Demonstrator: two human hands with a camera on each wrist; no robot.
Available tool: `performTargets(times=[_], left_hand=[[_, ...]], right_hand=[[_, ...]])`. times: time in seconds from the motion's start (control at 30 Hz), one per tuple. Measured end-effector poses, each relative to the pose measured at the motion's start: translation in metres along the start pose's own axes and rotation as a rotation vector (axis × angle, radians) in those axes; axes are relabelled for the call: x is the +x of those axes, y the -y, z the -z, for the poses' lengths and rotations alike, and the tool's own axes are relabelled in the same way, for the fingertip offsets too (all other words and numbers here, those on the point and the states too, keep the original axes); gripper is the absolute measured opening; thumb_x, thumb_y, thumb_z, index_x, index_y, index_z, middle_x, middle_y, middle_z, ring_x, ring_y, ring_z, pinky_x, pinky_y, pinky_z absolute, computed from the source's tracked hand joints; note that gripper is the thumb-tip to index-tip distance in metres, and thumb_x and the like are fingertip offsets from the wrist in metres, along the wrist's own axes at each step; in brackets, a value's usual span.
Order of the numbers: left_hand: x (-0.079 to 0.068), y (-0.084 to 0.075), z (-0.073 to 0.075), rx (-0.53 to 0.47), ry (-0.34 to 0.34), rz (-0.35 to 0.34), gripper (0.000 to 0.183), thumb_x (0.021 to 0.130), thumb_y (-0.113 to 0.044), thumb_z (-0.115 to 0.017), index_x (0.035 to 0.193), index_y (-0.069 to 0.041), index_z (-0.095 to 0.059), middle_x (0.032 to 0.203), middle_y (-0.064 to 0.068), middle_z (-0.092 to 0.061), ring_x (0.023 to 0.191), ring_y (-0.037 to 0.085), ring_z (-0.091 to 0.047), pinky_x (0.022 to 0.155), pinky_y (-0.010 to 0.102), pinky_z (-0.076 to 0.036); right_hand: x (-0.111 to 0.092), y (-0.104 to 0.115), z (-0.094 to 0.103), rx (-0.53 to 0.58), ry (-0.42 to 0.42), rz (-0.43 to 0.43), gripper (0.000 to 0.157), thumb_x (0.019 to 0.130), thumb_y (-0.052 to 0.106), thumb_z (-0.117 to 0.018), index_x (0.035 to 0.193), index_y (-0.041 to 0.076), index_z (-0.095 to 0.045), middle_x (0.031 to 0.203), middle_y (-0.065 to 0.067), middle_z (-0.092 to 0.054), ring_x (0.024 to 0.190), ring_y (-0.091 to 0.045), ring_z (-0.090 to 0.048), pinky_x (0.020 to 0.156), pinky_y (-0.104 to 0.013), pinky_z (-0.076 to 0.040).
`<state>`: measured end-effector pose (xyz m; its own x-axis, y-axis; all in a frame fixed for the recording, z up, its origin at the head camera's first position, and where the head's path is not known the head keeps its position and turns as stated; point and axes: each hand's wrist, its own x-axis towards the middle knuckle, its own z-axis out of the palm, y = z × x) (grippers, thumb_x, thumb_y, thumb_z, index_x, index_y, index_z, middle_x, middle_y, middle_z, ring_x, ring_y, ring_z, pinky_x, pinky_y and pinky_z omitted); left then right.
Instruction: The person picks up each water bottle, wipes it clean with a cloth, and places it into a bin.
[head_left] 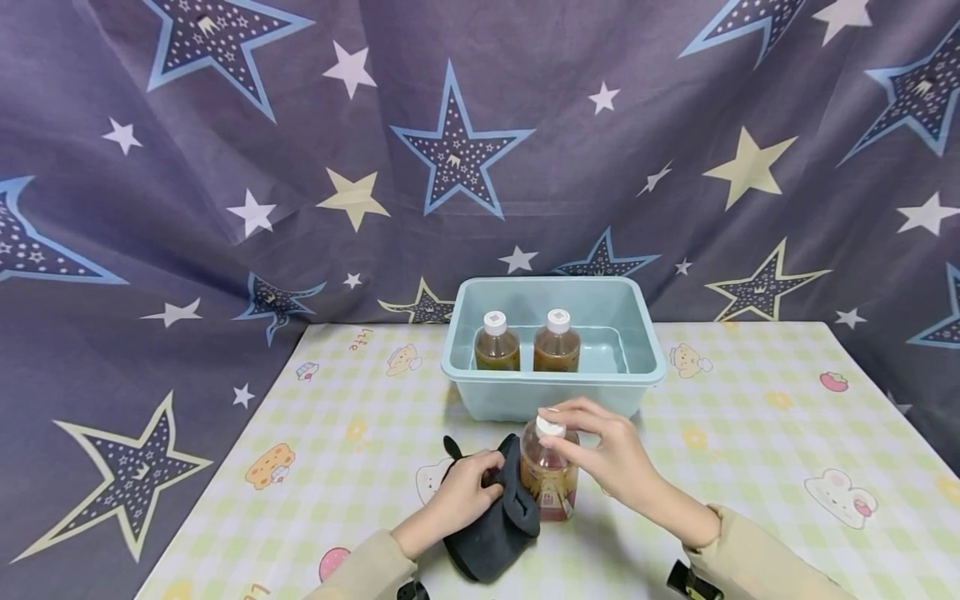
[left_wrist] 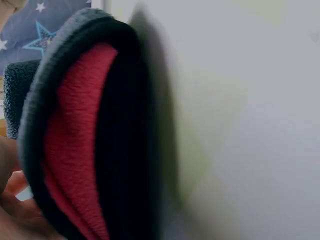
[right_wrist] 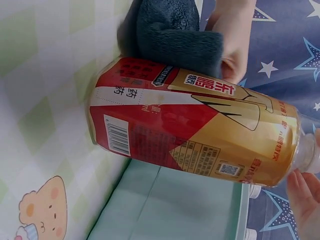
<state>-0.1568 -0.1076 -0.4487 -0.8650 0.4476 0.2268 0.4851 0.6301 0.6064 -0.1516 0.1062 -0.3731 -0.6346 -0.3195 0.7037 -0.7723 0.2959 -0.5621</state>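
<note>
Left grip (head_left: 467, 490) — partly hidden — holds dark pouch (head_left: 487, 546); right grip (head_left: 600, 442) pinches bottle (head_left: 549, 483) by its cap (head_left: 552, 427)

Beige sleeves (head_left: 768, 554) (black wrist devices (head_left: 693, 581))

Behind the pale blue tub (head_left: 525, 396), a purple curtain (head_left: 570, 192) is patterned with white, yellow and blue-edged stars (head_left: 462, 142). Under the tub, the tablecloth (head_left: 750, 450) is checked green and white. Inside the tub, two bottles (head_left: 557, 350) are capped white. In front, a nearer bottle (head_left: 550, 479) is labelled red and gold; a charcoal pouch (head_left: 491, 537) is lined red.
</note>
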Motion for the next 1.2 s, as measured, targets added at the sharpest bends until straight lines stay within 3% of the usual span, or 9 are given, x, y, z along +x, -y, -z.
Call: performTargets(times=[0.2,0.4,0.83,1.2], left_hand=[[0.0,0.002,-0.002,0.01,0.015,0.006,0.019,0.071,0.001,-0.063,0.075,-0.014,-0.052,0.066,-0.006,-0.045,0.057,0.003,-0.04,0.052,0.018,-0.034],[0.0,-0.004,0.009,-0.041,0.006,-0.02,0.018,0.073,0.001,-0.064,0.075,-0.013,-0.054,0.069,-0.006,-0.047,0.061,0.005,-0.042,0.055,0.019,-0.036],[0.005,-0.034,0.041,-0.077,-0.123,-0.071,0.016,0.074,-0.001,-0.064,0.079,-0.015,-0.057,0.076,-0.008,-0.048,0.066,0.008,-0.044,0.056,0.019,-0.038],[0.008,-0.038,0.044,-0.062,-0.156,-0.132,0.016,0.074,0.001,-0.063,0.079,-0.013,-0.058,0.075,-0.006,-0.05,0.064,0.009,-0.044,0.055,0.019,-0.037]], right_hand=[[0.0,0.0,0.0,0.001,0.007,-0.011,0.028,0.07,0.003,-0.071,0.098,0.004,-0.067,0.095,-0.001,-0.063,0.072,-0.006,-0.055,0.057,-0.018,-0.043],[-0.001,0.0,0.0,-0.001,0.007,-0.011,0.029,0.07,0.004,-0.071,0.098,0.005,-0.067,0.095,-0.001,-0.063,0.073,-0.006,-0.055,0.057,-0.02,-0.043],[-0.001,0.0,0.0,-0.012,0.001,-0.009,0.029,0.069,0.005,-0.072,0.097,0.004,-0.067,0.093,-0.001,-0.063,0.075,-0.006,-0.056,0.059,-0.02,-0.044],[-0.001,0.0,0.0,-0.012,-0.001,-0.008,0.029,0.069,0.005,-0.072,0.098,0.003,-0.067,0.093,-0.001,-0.063,0.072,-0.006,-0.054,0.058,-0.018,-0.042]])
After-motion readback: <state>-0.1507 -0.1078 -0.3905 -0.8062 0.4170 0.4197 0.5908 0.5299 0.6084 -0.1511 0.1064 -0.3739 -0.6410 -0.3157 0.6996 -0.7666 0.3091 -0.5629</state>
